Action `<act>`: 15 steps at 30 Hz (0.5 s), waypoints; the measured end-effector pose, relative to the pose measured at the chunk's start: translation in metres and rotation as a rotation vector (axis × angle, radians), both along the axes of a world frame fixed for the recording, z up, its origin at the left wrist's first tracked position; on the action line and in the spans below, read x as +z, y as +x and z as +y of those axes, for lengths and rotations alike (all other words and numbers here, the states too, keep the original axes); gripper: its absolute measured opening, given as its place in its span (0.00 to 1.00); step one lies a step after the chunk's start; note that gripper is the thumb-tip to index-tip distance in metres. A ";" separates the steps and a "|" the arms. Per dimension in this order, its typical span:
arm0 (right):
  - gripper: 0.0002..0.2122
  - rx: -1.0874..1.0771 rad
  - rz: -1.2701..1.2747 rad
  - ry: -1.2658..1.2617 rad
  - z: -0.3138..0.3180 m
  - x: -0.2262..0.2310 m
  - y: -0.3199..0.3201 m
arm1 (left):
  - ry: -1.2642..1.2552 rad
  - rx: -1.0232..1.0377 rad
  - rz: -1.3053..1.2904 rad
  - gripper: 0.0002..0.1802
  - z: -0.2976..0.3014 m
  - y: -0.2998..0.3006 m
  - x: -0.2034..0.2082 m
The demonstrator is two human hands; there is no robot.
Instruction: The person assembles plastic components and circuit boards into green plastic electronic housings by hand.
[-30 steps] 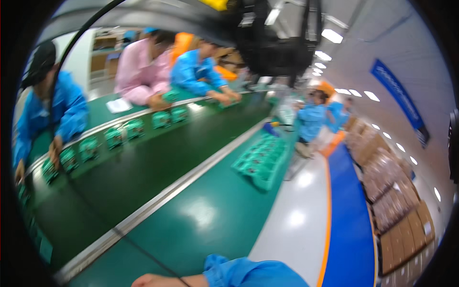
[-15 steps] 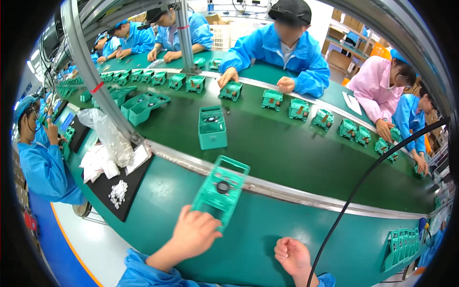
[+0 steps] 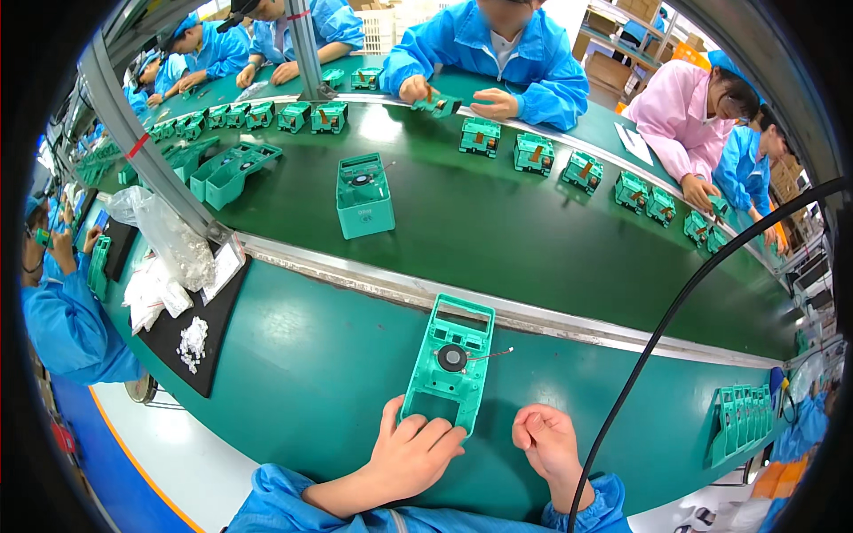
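My left hand (image 3: 413, 451) grips the near end of a green plastic housing (image 3: 441, 385), its fingers hooked over the edge. The housing has an open frame at its far end. A round black speaker (image 3: 451, 358) sits in its middle, and a thin wire (image 3: 494, 355) with a small white plug sticks out to the right. To the right of the housing, apart from it, is my right hand (image 3: 549, 447). Its fingers are curled with thumb and forefinger together; whether something small lies between them is hidden.
Beyond the metal rail (image 3: 355, 277) runs a green conveyor belt (image 3: 498, 258) carrying another housing (image 3: 364, 211) and rows of small green units. White parts (image 3: 192, 345) lie on a black mat at left. A black cable (image 3: 653, 342) crosses at right, near stacked housings (image 3: 742, 417). Co-workers sit opposite.
My left hand has brought the housing nearer and straightened it, off the rail onto the near table. Its wire now shows. Across the belt, a co-worker has lifted and tilted a green unit.
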State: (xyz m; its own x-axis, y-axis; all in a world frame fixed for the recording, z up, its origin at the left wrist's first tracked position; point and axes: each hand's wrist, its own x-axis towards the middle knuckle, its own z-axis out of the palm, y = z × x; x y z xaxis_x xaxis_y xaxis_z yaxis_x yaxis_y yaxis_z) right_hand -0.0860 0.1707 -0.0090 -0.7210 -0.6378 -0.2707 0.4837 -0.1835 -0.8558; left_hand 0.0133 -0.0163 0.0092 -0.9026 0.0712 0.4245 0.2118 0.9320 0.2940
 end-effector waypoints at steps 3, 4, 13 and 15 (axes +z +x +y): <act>0.14 -0.037 0.071 0.012 -0.004 0.001 0.001 | 0.004 0.004 -0.006 0.17 0.001 0.003 -0.001; 0.14 -0.038 0.067 0.016 -0.006 0.002 0.001 | 0.008 0.003 -0.010 0.17 0.001 0.003 -0.001; 0.19 -0.014 -0.198 -0.065 -0.011 0.014 -0.004 | 0.044 -0.018 -0.029 0.20 0.000 0.003 -0.002; 0.18 -0.002 -0.319 -0.148 -0.012 0.011 -0.005 | 0.058 -0.012 -0.047 0.20 -0.001 0.003 -0.001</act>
State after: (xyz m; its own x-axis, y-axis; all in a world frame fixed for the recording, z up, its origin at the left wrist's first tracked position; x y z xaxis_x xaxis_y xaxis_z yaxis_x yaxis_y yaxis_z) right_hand -0.0911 0.1591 0.0022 -0.6165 -0.6854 -0.3874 0.7219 -0.2957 -0.6256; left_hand 0.0167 -0.0177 0.0081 -0.9208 0.0591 0.3855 0.2079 0.9107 0.3571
